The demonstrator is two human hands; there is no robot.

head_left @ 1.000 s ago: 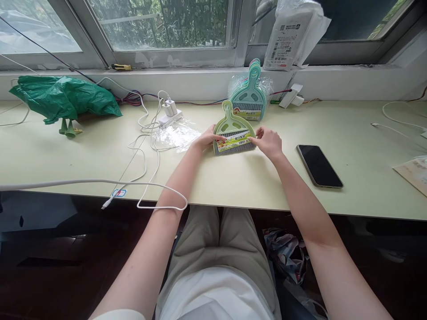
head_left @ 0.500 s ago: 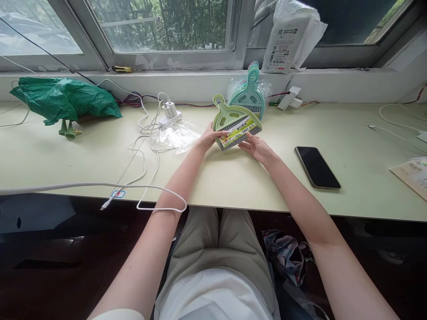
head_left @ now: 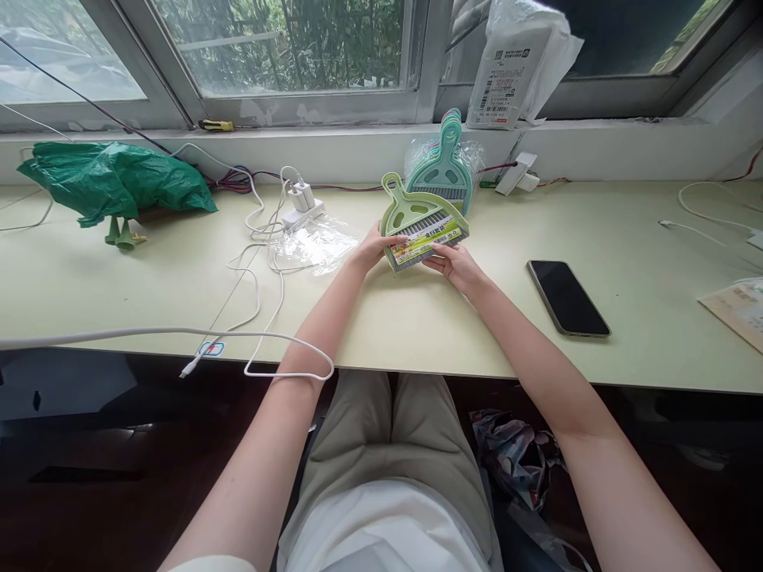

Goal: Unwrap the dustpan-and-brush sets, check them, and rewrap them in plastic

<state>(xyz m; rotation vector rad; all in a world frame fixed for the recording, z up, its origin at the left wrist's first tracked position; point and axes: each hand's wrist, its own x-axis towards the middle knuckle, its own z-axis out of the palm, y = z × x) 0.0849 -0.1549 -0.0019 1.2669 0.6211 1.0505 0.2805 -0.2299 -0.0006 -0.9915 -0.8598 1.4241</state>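
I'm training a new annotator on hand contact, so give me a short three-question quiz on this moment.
1. True or false: the phone lies flat on the desk, touched by neither hand.
2. What do the left hand and right hand hold between them? A) a charger B) the light green dustpan set C) a green bag
3. What stands just behind the held set, near the window sill?

Key: 1 true. 2 B. 3 a stack of teal dustpans in clear wrap.
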